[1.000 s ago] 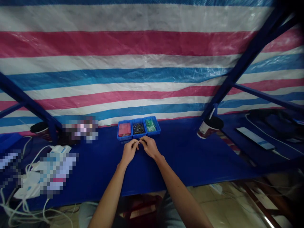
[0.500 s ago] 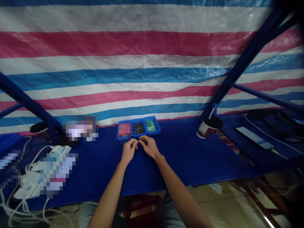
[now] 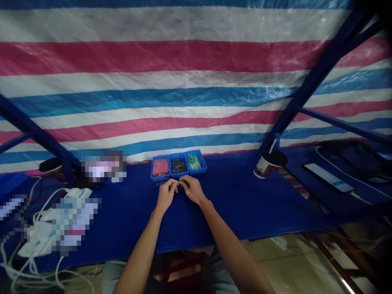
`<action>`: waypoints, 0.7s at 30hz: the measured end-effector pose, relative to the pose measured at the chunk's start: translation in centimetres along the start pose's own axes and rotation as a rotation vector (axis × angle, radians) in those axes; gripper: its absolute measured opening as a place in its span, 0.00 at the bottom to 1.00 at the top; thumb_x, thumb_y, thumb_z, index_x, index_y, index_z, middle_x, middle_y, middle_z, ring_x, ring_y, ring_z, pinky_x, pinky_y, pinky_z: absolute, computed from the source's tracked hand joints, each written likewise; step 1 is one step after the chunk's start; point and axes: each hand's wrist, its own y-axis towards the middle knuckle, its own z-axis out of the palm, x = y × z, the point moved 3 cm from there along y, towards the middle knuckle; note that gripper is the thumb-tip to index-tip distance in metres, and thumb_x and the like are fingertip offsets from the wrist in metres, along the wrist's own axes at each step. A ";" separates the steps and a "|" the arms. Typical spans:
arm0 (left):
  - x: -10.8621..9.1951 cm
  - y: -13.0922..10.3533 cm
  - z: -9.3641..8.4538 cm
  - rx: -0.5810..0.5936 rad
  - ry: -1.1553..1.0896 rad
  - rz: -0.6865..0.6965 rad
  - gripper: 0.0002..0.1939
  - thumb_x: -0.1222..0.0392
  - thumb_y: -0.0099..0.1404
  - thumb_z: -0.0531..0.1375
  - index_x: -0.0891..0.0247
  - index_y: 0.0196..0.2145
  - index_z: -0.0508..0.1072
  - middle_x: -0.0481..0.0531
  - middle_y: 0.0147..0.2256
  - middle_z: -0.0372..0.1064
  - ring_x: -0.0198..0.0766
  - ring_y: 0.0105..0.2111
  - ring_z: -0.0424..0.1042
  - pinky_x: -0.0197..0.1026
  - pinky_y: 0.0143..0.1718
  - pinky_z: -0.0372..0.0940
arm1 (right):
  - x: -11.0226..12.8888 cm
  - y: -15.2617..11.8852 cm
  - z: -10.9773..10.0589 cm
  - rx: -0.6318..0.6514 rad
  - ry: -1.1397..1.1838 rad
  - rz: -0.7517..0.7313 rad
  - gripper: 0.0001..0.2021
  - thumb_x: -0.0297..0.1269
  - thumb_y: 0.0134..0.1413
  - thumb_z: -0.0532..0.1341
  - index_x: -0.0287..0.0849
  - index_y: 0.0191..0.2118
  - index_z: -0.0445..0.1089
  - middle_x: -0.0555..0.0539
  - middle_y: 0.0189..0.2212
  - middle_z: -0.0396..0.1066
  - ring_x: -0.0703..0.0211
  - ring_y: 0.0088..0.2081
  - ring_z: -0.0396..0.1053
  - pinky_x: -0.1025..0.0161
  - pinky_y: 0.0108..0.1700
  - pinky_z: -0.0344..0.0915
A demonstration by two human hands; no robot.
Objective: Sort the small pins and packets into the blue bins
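Observation:
My left hand (image 3: 167,194) and my right hand (image 3: 192,189) meet fingertip to fingertip just in front of three small blue bins. Both have their fingers pinched together; whatever lies between them is too small to make out. Flat pink-red pieces fill the left bin (image 3: 160,177). In the middle bin (image 3: 179,174) is a heap of dark metal pieces that look like screws. The right bin (image 3: 200,170) contains green and clear pieces, perhaps small plastic bags. The bins stand side by side against the back of the blue table (image 3: 239,204).
A paper cup with a dark lid (image 3: 265,165) stands to the right, by a blue frame post (image 3: 306,87). White power strips (image 3: 41,237) with tangled cables lie at the left. A phone (image 3: 328,178) rests on the right-hand surface. A striped plastic sheet (image 3: 183,57) hangs behind.

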 end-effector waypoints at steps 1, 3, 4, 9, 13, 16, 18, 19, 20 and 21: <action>-0.1 0.0 0.0 0.000 0.000 -0.002 0.20 0.44 0.70 0.52 0.62 0.34 0.73 0.45 0.21 0.66 0.33 0.20 0.63 0.34 0.27 0.58 | 0.0 0.0 0.0 0.002 -0.005 -0.003 0.08 0.34 0.64 0.56 0.44 0.37 0.72 0.48 0.33 0.74 0.59 0.34 0.70 0.65 0.37 0.62; -0.2 0.0 0.0 0.001 -0.003 -0.004 0.20 0.44 0.70 0.52 0.62 0.34 0.73 0.45 0.21 0.66 0.33 0.20 0.62 0.34 0.27 0.58 | 0.0 0.0 0.0 0.002 -0.017 -0.006 0.09 0.35 0.65 0.55 0.44 0.36 0.72 0.48 0.32 0.73 0.59 0.33 0.69 0.65 0.36 0.61; -0.2 0.0 -0.1 0.001 -0.004 -0.004 0.20 0.44 0.70 0.52 0.62 0.33 0.73 0.45 0.21 0.66 0.33 0.20 0.62 0.34 0.27 0.57 | -0.1 0.0 0.0 0.002 -0.023 -0.005 0.09 0.36 0.65 0.55 0.44 0.36 0.72 0.48 0.32 0.73 0.59 0.32 0.69 0.65 0.36 0.61; -0.3 0.0 -0.1 0.005 -0.005 0.013 0.18 0.46 0.70 0.53 0.62 0.33 0.72 0.45 0.21 0.66 0.32 0.20 0.63 0.34 0.27 0.58 | -0.1 0.0 0.1 0.014 -0.051 0.002 0.13 0.40 0.67 0.54 0.44 0.33 0.70 0.50 0.28 0.70 0.61 0.29 0.66 0.66 0.33 0.57; -0.3 0.0 -0.1 0.012 -0.007 0.019 0.17 0.48 0.70 0.53 0.62 0.34 0.73 0.45 0.22 0.67 0.32 0.21 0.63 0.34 0.27 0.58 | 0.0 0.0 0.0 0.018 -0.079 0.011 0.18 0.43 0.69 0.51 0.43 0.28 0.67 0.52 0.24 0.66 0.62 0.25 0.62 0.66 0.31 0.54; -0.4 0.0 0.0 0.023 -0.002 0.025 0.17 0.49 0.70 0.53 0.63 0.33 0.72 0.45 0.22 0.67 0.32 0.21 0.63 0.34 0.27 0.58 | -0.1 0.0 0.1 0.022 -0.099 0.023 0.20 0.44 0.70 0.50 0.43 0.27 0.65 0.52 0.22 0.65 0.63 0.24 0.60 0.66 0.29 0.52; -0.4 0.0 0.0 0.027 0.001 0.027 0.17 0.49 0.70 0.53 0.62 0.33 0.72 0.45 0.22 0.67 0.32 0.21 0.63 0.34 0.27 0.58 | -0.2 0.0 0.1 0.023 -0.110 0.027 0.21 0.45 0.70 0.49 0.42 0.26 0.65 0.52 0.22 0.65 0.63 0.23 0.60 0.66 0.29 0.51; -0.4 0.0 0.0 0.027 0.002 0.026 0.17 0.49 0.70 0.53 0.62 0.32 0.72 0.45 0.22 0.67 0.32 0.21 0.63 0.34 0.27 0.58 | -0.3 0.0 0.2 0.023 -0.113 0.028 0.21 0.45 0.70 0.49 0.42 0.26 0.65 0.52 0.21 0.65 0.63 0.23 0.59 0.66 0.28 0.51; -0.4 0.0 0.0 0.027 0.001 0.025 0.17 0.49 0.70 0.53 0.62 0.33 0.72 0.45 0.22 0.67 0.32 0.21 0.63 0.34 0.27 0.58 | -0.4 0.0 0.2 0.021 -0.114 0.030 0.22 0.45 0.70 0.49 0.42 0.25 0.64 0.52 0.21 0.65 0.64 0.23 0.59 0.66 0.28 0.51; -0.4 0.0 0.0 0.026 0.001 0.025 0.17 0.49 0.70 0.53 0.62 0.33 0.72 0.45 0.22 0.67 0.32 0.21 0.63 0.34 0.27 0.58 | -0.4 0.0 0.2 0.016 -0.115 0.034 0.22 0.45 0.70 0.49 0.42 0.25 0.64 0.52 0.21 0.64 0.64 0.23 0.59 0.66 0.28 0.51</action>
